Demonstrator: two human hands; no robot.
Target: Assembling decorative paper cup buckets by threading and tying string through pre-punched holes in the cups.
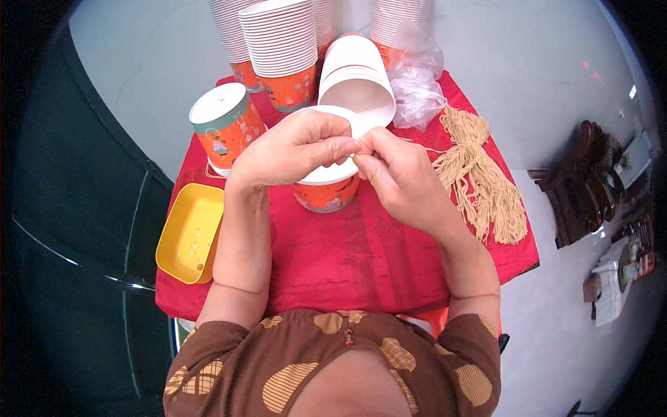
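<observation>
My left hand [302, 147] and my right hand [397, 170] meet fingertip to fingertip over an orange printed paper bucket [326, 196] with a white top. Both thumbs and forefingers are pinched together on a thin beige string [436, 150], of which only a little shows at the fingers. From the right hand the strand runs toward a bundle of beige strings [479, 182] on the right of the table. My hands cover much of the bucket's top, so whether it is lidded or open cannot be told.
A red cloth [333, 264] covers the table. A yellow tray [187, 226] with small pale bits is at left, below an upturned orange bucket [229, 125]. Behind stand tall bucket stacks [281, 55], white tubs lying sideways [354, 66] and a clear plastic bag [418, 87].
</observation>
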